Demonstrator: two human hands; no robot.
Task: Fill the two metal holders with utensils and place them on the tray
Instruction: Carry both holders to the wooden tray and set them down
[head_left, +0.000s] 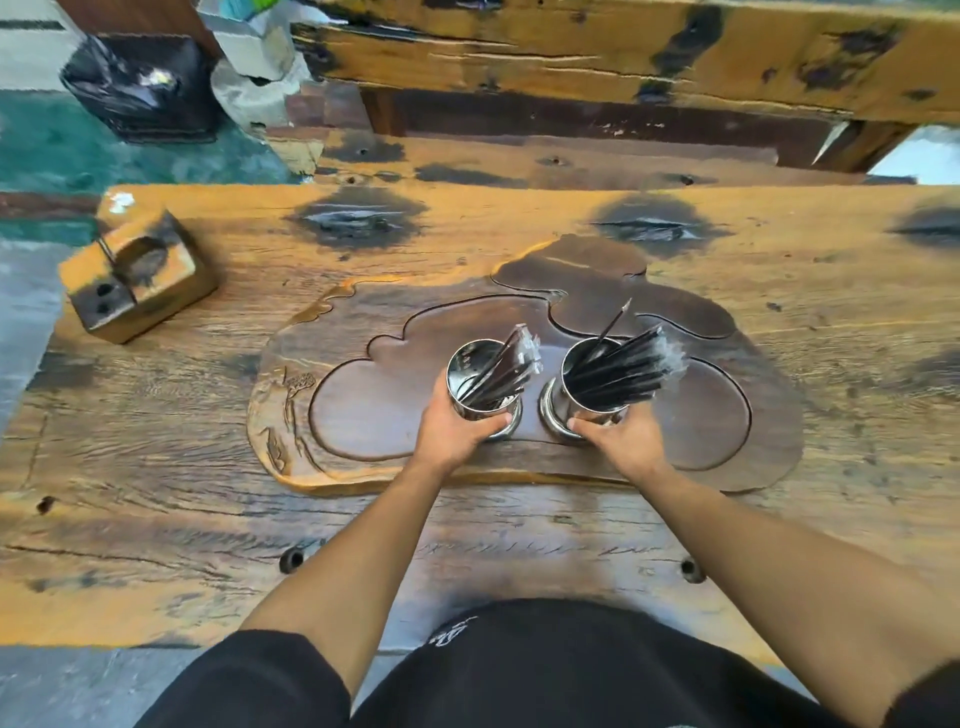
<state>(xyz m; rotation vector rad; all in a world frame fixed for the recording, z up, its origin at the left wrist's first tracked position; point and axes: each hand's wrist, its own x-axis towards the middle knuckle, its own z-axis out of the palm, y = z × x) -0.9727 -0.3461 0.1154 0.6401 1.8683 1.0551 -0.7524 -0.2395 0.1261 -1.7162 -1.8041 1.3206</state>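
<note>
Shiny metal holders, left (480, 382) and right (592, 387), full of black utensils (615, 366), sit gripped in my fingers (496, 422) on the dark carved wooden tray (727, 415); next, I'd let go gently.

A heavy wooden worktop (779, 291) fills most of the view, its orange-brown planks rough-grained, cracked and marked with dark scorched knots, with two bolt holes near the front edge. On its far left corner sits a small wooden block (137, 278) with a round hollow and two small holes, and beyond the far edge runs a thick, weathered wooden beam (623, 57) of the same orange and black colouring. To the left the floor (78, 150) is green and grey, with a black bin bag (135, 85) standing on it beside some pale, crumpled material, all in even daylight.
</note>
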